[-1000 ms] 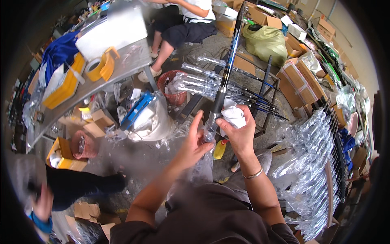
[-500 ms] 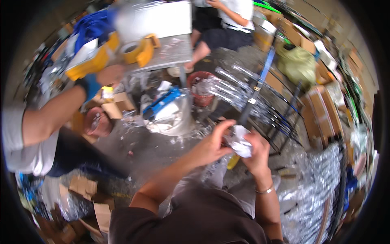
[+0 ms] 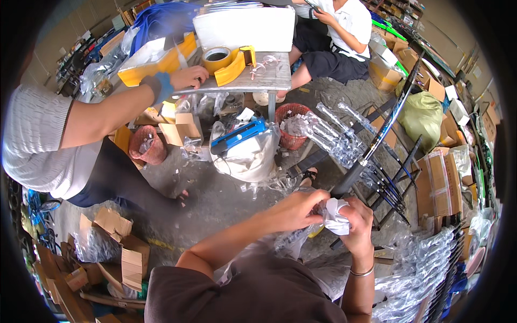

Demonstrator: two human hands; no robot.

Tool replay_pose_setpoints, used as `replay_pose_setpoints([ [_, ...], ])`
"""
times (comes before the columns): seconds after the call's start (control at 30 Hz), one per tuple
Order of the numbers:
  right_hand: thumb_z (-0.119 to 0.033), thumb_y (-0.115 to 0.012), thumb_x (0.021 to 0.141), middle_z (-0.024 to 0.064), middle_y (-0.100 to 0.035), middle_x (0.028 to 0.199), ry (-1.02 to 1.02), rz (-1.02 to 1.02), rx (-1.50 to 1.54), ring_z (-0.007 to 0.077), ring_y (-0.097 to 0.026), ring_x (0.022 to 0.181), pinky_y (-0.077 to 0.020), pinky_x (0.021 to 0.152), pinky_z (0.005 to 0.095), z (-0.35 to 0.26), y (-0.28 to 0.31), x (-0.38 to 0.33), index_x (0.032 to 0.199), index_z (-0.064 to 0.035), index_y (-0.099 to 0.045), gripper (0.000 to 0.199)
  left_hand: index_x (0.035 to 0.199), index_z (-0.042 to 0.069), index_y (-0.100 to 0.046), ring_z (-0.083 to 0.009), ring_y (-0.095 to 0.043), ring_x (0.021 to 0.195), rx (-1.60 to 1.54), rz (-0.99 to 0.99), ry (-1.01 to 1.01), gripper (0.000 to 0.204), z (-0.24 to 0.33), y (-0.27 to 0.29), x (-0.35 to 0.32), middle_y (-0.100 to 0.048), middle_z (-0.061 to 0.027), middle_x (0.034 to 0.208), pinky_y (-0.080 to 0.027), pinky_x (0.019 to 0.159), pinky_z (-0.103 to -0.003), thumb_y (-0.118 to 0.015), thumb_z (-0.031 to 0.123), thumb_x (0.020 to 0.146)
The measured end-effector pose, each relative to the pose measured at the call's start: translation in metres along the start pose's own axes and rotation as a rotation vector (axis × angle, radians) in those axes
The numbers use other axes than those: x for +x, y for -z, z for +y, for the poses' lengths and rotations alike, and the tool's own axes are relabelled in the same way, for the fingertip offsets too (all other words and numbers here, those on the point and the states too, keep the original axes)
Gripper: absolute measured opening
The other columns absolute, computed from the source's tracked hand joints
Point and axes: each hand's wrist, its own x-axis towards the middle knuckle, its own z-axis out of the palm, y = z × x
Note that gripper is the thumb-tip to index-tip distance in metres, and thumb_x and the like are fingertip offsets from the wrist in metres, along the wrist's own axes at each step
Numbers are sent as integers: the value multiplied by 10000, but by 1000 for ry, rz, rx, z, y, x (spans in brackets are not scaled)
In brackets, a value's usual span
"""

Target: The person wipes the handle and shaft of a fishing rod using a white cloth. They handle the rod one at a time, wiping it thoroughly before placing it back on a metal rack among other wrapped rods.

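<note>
A long black rod with a blue upper section [image 3: 377, 141] leans up and to the right from my hands. My right hand [image 3: 356, 222] grips its lower handle end together with a crumpled white paper wad [image 3: 335, 215]. My left hand [image 3: 295, 209] pinches the same white wad from the left side. Clear plastic wrapping [image 3: 293, 239] hangs just below my hands.
A person in a white top reaches to a small table [image 3: 269, 79] bearing a yellow tape dispenser [image 3: 229, 59]. Another person sits at the back. Bagged rods [image 3: 331, 134] lie on a black rack; more wrapped rods [image 3: 431, 269] are stacked right. Cardboard boxes [image 3: 116, 253] lie left.
The view swung left and down. The person on the left came into full view with an arm stretched to the table. My hands stayed together on the rod's end and the white wad.
</note>
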Motion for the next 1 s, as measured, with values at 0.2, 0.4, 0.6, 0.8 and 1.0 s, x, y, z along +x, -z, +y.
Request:
replay_pose_setpoints([
  [0.2, -15, -742, 517, 113, -588, 793, -1, 74, -21, 307, -592, 672, -477, 536, 365, 1, -4, -7, 814, -60, -512, 378, 1058, 57, -415, -202, -632, 690, -253, 26, 114, 460, -11, -7, -7, -626, -119, 776, -506, 631, -309, -736, 89, 730],
  [0.4, -98, -691, 533, 74, -593, 835, 120, -13, -230, 259, -591, 796, -485, 630, 355, -7, 2, -2, 798, -89, -556, 298, 1080, 58, -397, -209, -633, 689, -54, -4, 102, 504, 2, 4, -8, -619, -119, 797, -502, 628, -317, -736, 60, 707],
  [0.6, -151, -646, 558, 49, -603, 858, 187, -153, -286, 234, -582, 865, -486, 728, 355, -24, -1, 0, 767, -111, -606, 217, 1042, 46, -447, -296, -664, 750, -44, -14, 74, 456, 6, 10, -10, -634, -150, 818, -508, 605, -356, -740, 49, 693],
  [0.8, -54, -763, 536, 96, -612, 821, -65, 125, 47, 281, -606, 754, -493, 626, 348, -3, -23, -27, 782, -64, -520, 345, 963, 38, -493, -147, -630, 673, -250, 25, 134, 316, -5, 0, -18, -627, -74, 745, -495, 599, -299, -723, 68, 748],
  [1.0, 9, -776, 588, 122, -617, 791, -230, 209, 256, 286, -611, 724, -481, 608, 328, -6, -36, -33, 799, -54, -476, 372, 947, 21, -493, -60, -522, 640, -708, 81, 234, 246, -17, -8, -20, -538, -4, 698, -425, 561, -221, -680, 119, 821],
])
